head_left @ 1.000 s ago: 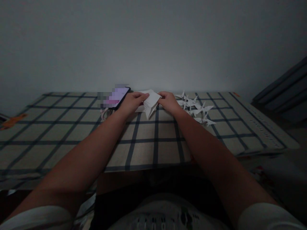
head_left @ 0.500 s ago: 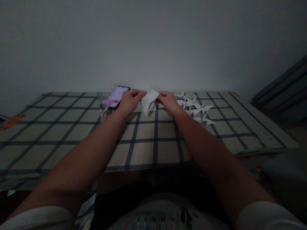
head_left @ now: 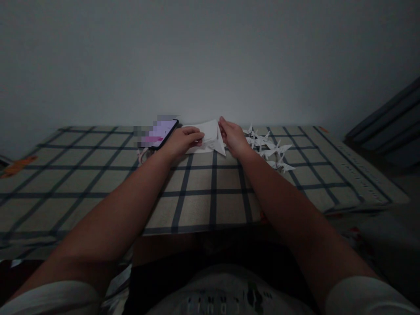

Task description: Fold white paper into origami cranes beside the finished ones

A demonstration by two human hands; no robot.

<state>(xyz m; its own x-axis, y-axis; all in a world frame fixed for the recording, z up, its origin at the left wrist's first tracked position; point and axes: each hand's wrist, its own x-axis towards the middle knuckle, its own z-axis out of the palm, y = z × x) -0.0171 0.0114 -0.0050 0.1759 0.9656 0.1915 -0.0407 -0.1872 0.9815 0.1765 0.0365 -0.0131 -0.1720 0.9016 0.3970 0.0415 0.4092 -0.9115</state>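
Both hands work one partly folded white paper sheet (head_left: 210, 136): the left hand (head_left: 182, 141) presses its near-left edge with fingers closed on it, the right hand (head_left: 233, 136) pinches the top corner. A second ago the paper was held up; now it lies on the checked cloth-covered bench (head_left: 98, 175), between a lit smartphone (head_left: 160, 132) and small white paper cranes (head_left: 267, 148).
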